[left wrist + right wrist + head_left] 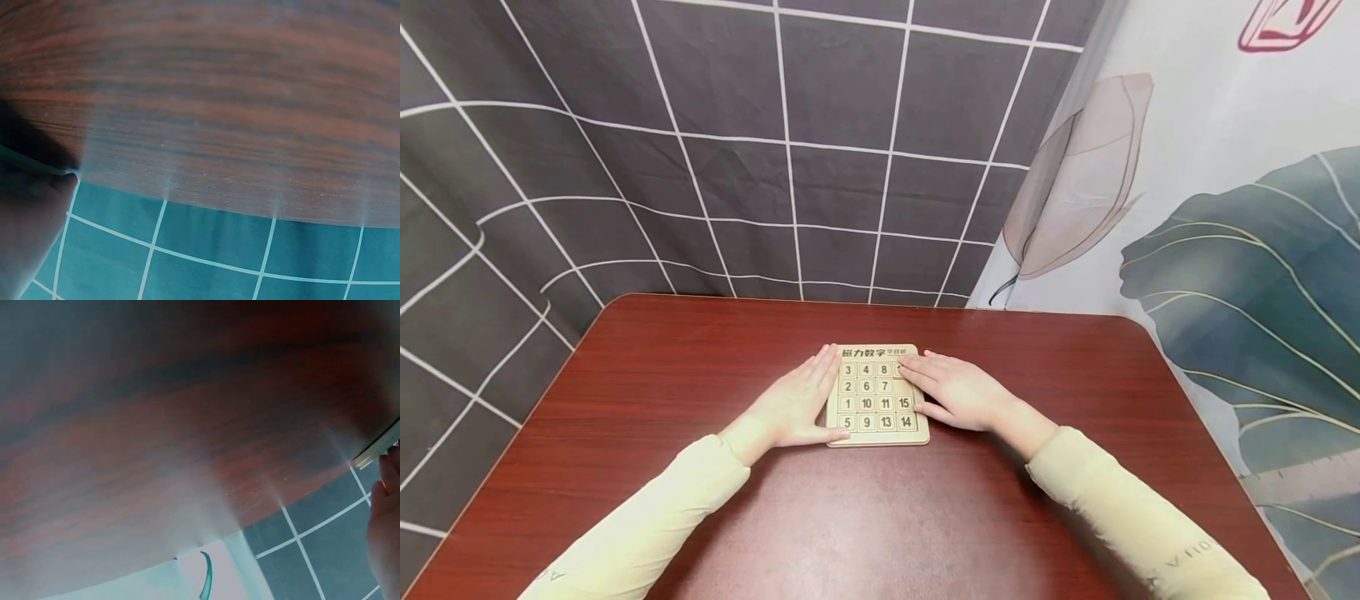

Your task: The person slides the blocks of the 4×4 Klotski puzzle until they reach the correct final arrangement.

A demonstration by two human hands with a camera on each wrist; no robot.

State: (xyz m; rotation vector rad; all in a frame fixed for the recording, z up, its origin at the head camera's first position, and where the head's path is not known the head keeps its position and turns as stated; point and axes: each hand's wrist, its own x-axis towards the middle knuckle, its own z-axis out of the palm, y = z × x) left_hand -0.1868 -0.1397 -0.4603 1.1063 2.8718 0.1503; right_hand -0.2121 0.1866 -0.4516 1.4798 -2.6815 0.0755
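Note:
A pale wooden number slide puzzle (880, 441) lies flat on the table, with rows of square numbered tiles and dark printed characters along its top. Its second row has a vacant spot at the right end, beneath the top right tile. My left hand (797, 406) rests along the puzzle's left edge, fingers straight and thumb stretched to the lower left corner. From the right, my right hand (961, 392) reaches over the frame; its extended fingertips touch the top right tile and partly hide its number. The right thumb lies at the right edge, beside tile 15 (904, 403).
The reddish-brown wooden table (880, 517) has rounded far corners. Behind it hangs a dark grey curtain (842, 92) with a white grid, and a white curtain with large leaf prints (1247, 250) hangs at the right. Both wrist views mostly show the tabletop.

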